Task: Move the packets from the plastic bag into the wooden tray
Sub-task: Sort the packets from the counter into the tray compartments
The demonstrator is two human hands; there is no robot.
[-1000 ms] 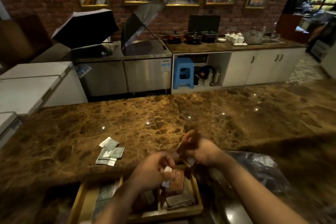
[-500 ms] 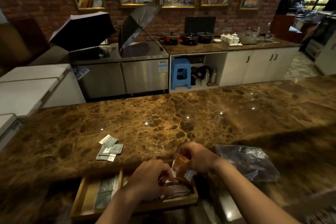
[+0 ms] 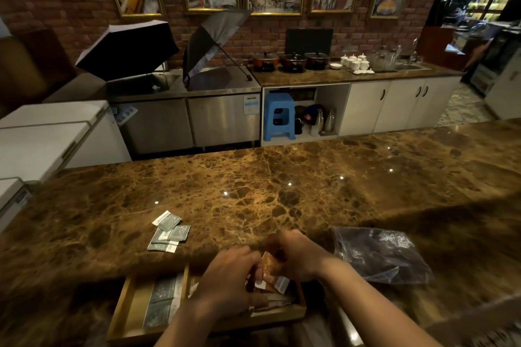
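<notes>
A brown marble counter (image 3: pixel 282 186) carries a wooden tray (image 3: pixel 124 307) at its near edge; grey-green packets (image 3: pixel 163 298) lie in its left compartment. Right of it lies a crumpled plastic bag (image 3: pixel 380 253), contents unclear. Over the tray's right compartment, the left hand (image 3: pixel 228 276) and right hand (image 3: pixel 296 256) together pinch an orange packet (image 3: pixel 270 267), hiding what lies beneath. More grey-green sachets (image 3: pixel 169 234) sit loose on the counter.
</notes>
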